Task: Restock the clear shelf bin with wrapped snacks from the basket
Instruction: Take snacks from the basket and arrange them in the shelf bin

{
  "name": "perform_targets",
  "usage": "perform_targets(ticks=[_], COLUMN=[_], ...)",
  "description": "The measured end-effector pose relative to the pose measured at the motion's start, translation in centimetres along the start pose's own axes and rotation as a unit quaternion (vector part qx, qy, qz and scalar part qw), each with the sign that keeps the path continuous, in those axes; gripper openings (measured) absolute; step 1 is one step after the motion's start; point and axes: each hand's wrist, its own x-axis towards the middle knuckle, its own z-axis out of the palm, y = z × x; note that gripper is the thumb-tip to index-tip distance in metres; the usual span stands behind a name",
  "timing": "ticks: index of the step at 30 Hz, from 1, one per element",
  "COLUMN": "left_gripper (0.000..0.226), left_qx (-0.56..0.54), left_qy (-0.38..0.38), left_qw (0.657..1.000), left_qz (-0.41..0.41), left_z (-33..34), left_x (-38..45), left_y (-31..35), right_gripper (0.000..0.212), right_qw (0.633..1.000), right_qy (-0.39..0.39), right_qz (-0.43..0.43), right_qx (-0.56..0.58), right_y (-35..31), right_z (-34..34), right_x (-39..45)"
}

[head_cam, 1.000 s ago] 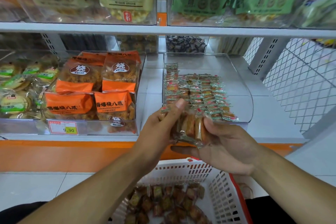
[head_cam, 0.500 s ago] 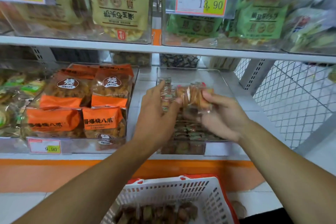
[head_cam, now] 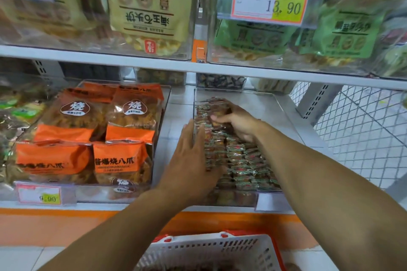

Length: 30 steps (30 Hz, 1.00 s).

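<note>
The clear shelf bin [head_cam: 284,105] stands on the lower shelf, holding rows of small wrapped snacks [head_cam: 244,160] along its left half. My right hand [head_cam: 236,123] reaches deep into the bin and grips a bunch of wrapped snacks [head_cam: 217,109] at the back left. My left hand [head_cam: 189,160] lies flat with fingers apart against the bin's left wall and the snack rows. The white basket [head_cam: 211,248] with red trim sits below at the frame's bottom edge; its contents barely show.
A clear bin of orange snack bags [head_cam: 92,134] stands left of the target bin with a price tag [head_cam: 39,194]. An upper shelf [head_cam: 198,68] of bagged snacks overhangs. A wire mesh panel [head_cam: 363,130] closes the right side.
Both hands moved from in front of the bin up and into it. My right hand carried the snack bunch to the back left; my left hand left the bunch and flattened on the bin's side.
</note>
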Motion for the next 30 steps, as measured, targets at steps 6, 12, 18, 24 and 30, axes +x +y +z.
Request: perform_targets(ticks=[6,12,18,24,30], left_gripper=[0.101,0.095,0.087,0.084,0.089], left_qx=[0.001,-0.002,0.0,-0.006,-0.01], left_qy=[-0.007,-0.005,-0.009,-0.017,-0.04], left_qw=[1.0,1.0,1.0,1.0,0.999], left_qz=[-0.012,-0.008,-0.006,-0.012,-0.025], left_z=[0.2,0.2,0.0,0.0,-0.7], left_x=[0.0,0.0,-0.1,-0.3,-0.6], left_y=[-0.1,0.0,0.1,0.2,0.7], right_gripper=[0.101,0.111,0.109,0.086,0.097], right_qw=[0.994,0.992,0.977,0.972,0.953], right_qy=[0.04,0.09,0.196,0.192,0.19], right_qz=[0.07,0.087,0.06,0.064,0.091], right_qx=[-0.079,0.024,-0.058,-0.122,-0.219], right_y=[0.7,-0.1,-0.1,0.0,0.0], right_z=[-0.4,2.6,3.7,4.2,4.5], right_x=[-0.9,-1.6,-2.4,-2.2,-2.3])
